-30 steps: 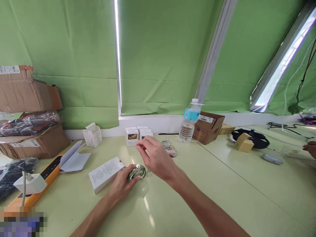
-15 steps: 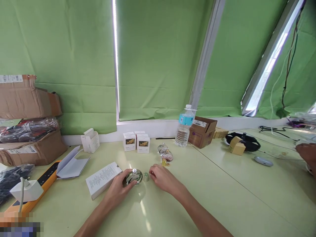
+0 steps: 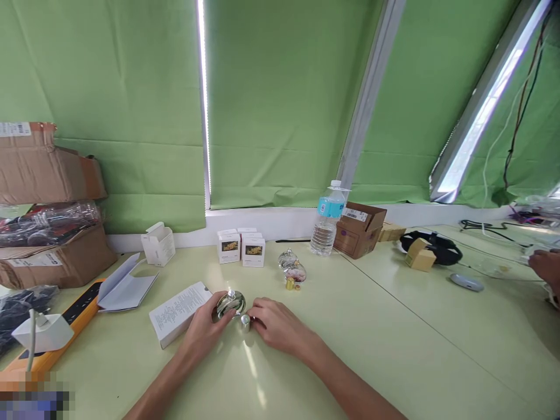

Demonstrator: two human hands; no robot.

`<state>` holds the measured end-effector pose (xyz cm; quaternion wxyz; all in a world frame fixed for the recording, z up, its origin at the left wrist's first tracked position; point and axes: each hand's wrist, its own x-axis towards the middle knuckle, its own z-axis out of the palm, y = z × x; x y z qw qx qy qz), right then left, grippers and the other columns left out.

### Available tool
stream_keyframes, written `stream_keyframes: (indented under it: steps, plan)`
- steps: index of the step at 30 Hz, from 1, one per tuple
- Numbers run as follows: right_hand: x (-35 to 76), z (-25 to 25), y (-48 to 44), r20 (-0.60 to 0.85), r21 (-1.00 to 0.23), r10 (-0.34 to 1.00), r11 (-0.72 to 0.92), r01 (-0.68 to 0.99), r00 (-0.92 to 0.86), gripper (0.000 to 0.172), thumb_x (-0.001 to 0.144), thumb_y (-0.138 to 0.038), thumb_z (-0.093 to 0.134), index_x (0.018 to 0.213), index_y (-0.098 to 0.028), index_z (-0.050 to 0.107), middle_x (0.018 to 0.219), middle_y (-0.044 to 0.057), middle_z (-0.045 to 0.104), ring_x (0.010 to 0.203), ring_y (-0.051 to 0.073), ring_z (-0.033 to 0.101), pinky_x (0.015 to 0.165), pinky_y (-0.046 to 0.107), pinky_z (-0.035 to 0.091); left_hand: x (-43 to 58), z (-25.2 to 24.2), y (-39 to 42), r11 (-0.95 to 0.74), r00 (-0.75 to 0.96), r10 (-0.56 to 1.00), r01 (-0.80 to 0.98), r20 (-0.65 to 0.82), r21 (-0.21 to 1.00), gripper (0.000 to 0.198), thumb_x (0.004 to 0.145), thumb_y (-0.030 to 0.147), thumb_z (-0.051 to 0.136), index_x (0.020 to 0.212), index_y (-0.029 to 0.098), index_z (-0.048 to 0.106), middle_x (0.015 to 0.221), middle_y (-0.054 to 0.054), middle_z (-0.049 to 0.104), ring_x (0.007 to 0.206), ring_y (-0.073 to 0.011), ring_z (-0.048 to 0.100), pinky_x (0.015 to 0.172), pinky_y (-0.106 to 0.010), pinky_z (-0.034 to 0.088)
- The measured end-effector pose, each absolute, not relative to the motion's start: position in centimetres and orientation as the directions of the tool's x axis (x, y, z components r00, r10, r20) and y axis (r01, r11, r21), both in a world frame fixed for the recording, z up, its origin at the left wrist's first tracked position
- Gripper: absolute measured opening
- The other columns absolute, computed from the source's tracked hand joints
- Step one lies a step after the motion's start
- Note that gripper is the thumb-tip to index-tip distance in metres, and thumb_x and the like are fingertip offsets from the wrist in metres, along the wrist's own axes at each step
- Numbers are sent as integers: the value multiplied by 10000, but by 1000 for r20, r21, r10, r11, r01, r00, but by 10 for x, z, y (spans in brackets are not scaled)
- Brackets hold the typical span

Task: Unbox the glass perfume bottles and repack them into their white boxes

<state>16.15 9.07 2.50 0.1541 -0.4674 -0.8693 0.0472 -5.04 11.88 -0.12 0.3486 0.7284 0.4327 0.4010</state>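
My left hand is closed around the side of a squat, round glass perfume bottle with a swirled dark-and-silver look and a clear nozzle on top. The bottle rests upright on the table. Just in front and to its right is a small shiny silver cap. My right hand has its fingers pinched at the cap's right side; the exact contact is partly hidden. Left of the bottle lies a long white box with printed text, close to my left hand.
Farther back are two similar bottles, a gold cap, white picture boxes, a water bottle and a brown carton. An orange power strip lies left. Another person's hand shows at right.
The perfume bottle has moved slightly back and left with my left hand. My right hand has come left and nearer, and the small cap has shifted left and towards me.
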Motion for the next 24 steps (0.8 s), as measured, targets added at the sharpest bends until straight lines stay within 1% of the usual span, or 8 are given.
stream_keyframes:
  steps: [3, 6, 9, 11, 14, 17, 20, 24]
  plan:
    - [161, 29, 86, 217, -280, 846, 531, 800, -486, 185, 892, -150, 488, 956, -196, 655, 912, 41, 648, 848, 179, 598, 697, 256, 396, -51, 0, 118, -389, 318, 904, 343, 284, 855, 363, 877, 419, 558, 1163, 198, 588, 1025, -56, 695, 935, -222, 637, 847, -334, 495]
    - [167, 33, 87, 224, -358, 887, 461, 812, -405, 265, 887, -124, 463, 1056, -192, 656, 955, 59, 665, 879, 183, 612, 753, 267, 420, -51, 1, 117, -388, 310, 906, 335, 289, 859, 372, 850, 362, 585, 1186, 203, 575, 1061, -66, 692, 968, -234, 637, 868, -350, 492]
    - [169, 30, 92, 260, -476, 914, 402, 782, -312, 308, 894, -165, 472, 1155, -184, 633, 1052, 81, 664, 916, 186, 614, 777, 272, 449, -52, 0, 117, -406, 333, 895, 334, 296, 851, 348, 851, 342, 576, 1172, 207, 592, 1066, -75, 698, 961, -243, 641, 882, -372, 488]
    - [166, 26, 97, 271, -564, 921, 388, 729, -280, 362, 879, -211, 516, 1232, -190, 596, 1122, 86, 648, 908, 183, 615, 750, 266, 471, -52, -1, 118, -409, 348, 891, 337, 292, 848, 383, 865, 352, 568, 1220, 209, 582, 1142, -88, 684, 1014, -253, 634, 906, -383, 483]
    - [158, 19, 104, 289, -640, 916, 402, 655, -280, 456, 852, -234, 565, 1307, -212, 546, 1182, 77, 632, 890, 175, 615, 745, 263, 482, -52, -3, 118, -391, 382, 889, 350, 252, 851, 509, 898, 391, 542, 1375, 224, 482, 1339, -101, 590, 1181, -269, 573, 970, -388, 461]
    - [153, 17, 108, 312, -640, 907, 420, 644, -282, 375, 854, -233, 570, 1228, -214, 598, 1104, 55, 668, 893, 174, 613, 751, 254, 465, -52, -3, 117, -377, 413, 885, 364, 215, 852, 599, 920, 447, 514, 1467, 257, 360, 1451, -84, 491, 1293, -267, 496, 1039, -390, 421]
    - [160, 22, 110, 288, -581, 918, 394, 712, -272, 246, 861, -266, 589, 1094, -215, 648, 1000, 33, 697, 891, 177, 613, 726, 240, 434, -52, -4, 116, -355, 379, 901, 367, 211, 860, 658, 921, 494, 500, 1498, 270, 276, 1489, -86, 440, 1326, -257, 463, 1076, -399, 393]
    - [187, 34, 110, 199, -459, 962, 260, 850, -187, 150, 862, -286, 601, 968, -203, 668, 882, 20, 706, 780, 164, 619, 654, 229, 384, -52, -6, 117, -322, 340, 921, 386, 191, 865, 571, 924, 525, 473, 1409, 229, 408, 1441, -101, 489, 1292, -254, 496, 1074, -405, 403]
